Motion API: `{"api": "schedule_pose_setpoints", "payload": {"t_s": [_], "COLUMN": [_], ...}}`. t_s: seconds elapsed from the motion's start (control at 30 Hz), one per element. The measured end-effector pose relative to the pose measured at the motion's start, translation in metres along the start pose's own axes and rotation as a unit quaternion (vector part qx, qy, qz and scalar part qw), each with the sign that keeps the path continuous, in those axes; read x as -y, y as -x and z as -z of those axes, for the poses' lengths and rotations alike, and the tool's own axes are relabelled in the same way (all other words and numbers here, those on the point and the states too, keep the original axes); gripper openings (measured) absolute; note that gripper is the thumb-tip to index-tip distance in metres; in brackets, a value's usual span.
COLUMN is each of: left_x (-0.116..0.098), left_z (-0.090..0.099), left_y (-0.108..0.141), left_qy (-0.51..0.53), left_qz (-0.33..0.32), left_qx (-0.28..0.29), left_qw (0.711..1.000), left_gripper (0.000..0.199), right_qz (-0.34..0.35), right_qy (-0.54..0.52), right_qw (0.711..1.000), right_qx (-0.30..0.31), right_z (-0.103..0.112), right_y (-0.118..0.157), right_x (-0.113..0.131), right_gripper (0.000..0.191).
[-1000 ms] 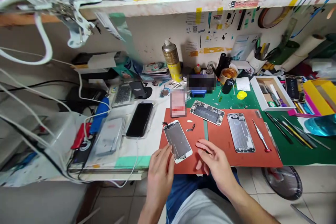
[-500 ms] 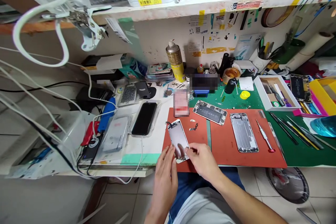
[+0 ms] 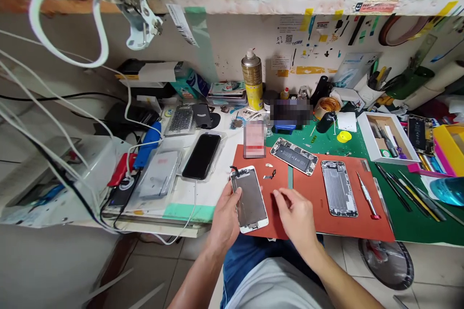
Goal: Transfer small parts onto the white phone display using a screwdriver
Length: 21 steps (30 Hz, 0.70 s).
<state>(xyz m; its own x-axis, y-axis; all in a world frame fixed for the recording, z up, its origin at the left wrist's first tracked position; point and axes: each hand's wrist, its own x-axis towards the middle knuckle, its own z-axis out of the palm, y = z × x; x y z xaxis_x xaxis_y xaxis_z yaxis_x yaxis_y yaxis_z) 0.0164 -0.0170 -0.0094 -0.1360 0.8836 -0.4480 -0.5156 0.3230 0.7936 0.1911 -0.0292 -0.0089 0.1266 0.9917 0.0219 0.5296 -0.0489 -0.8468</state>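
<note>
My left hand [image 3: 225,212] is closed around the left edge of a white-framed phone screen [image 3: 252,200], its thumb lying over the grey back of the panel. A black flex cable sticks out at the screen's upper left corner. To the right, apart from the screen, my right hand [image 3: 295,212] is above the red mat [image 3: 311,227], its fingers loosely bent and apart with nothing visible in them. Beyond the hands lie a small flex cable [image 3: 270,175] and an opened phone with its battery [image 3: 294,156]. A bare phone housing [image 3: 339,188] rests right of my right hand.
A screwdriver [image 3: 367,195] lies at the mat's right, with tweezers and pens [image 3: 416,190] beyond it. On the left sit a black phone [image 3: 202,156] and white cables. A spray can [image 3: 253,79] stands at the back beneath the shelf [image 3: 224,7].
The screen has been lifted a little closer and turned more upright in my left hand. My right hand has let go of its edge and moved right. The whole view has shifted slightly.
</note>
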Motion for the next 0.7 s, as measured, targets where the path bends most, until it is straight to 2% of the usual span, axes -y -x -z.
{"api": "schedule_pose_setpoints", "payload": {"t_s": [0.1, 0.27, 0.4, 0.5, 0.63, 0.7], "left_x": [0.005, 0.008, 0.011, 0.015, 0.018, 0.020], "left_z": [0.002, 0.005, 0.006, 0.009, 0.013, 0.014], "left_y": [-0.002, -0.002, -0.001, 0.000, 0.002, 0.003], "left_qy": [-0.014, -0.037, -0.051, -0.068, -0.057, -0.050], "left_qz": [-0.032, -0.046, -0.061, -0.074, -0.080, -0.086], "left_qx": [0.008, 0.007, 0.020, 0.031, 0.026, 0.033], "left_qw": [0.999, 0.998, 0.997, 0.994, 0.995, 0.994], "left_gripper": [0.057, 0.056, 0.058, 0.061, 0.087, 0.089], "right_qz": [0.010, 0.032, 0.033, 0.033, 0.040, 0.039], "right_qy": [0.044, 0.100, 0.116, 0.107, 0.071, 0.027], "right_qw": [0.998, 0.993, 0.990, 0.991, 0.994, 0.998], "right_qx": [-0.039, -0.061, -0.071, -0.072, -0.067, -0.051], "right_z": [-0.009, -0.029, -0.035, -0.034, -0.023, -0.013], "right_y": [-0.016, -0.030, -0.033, -0.036, -0.032, -0.025], "right_x": [-0.006, -0.002, 0.000, -0.001, 0.003, 0.009], "right_gripper": [0.046, 0.043, 0.041, 0.039, 0.037, 0.036]}}
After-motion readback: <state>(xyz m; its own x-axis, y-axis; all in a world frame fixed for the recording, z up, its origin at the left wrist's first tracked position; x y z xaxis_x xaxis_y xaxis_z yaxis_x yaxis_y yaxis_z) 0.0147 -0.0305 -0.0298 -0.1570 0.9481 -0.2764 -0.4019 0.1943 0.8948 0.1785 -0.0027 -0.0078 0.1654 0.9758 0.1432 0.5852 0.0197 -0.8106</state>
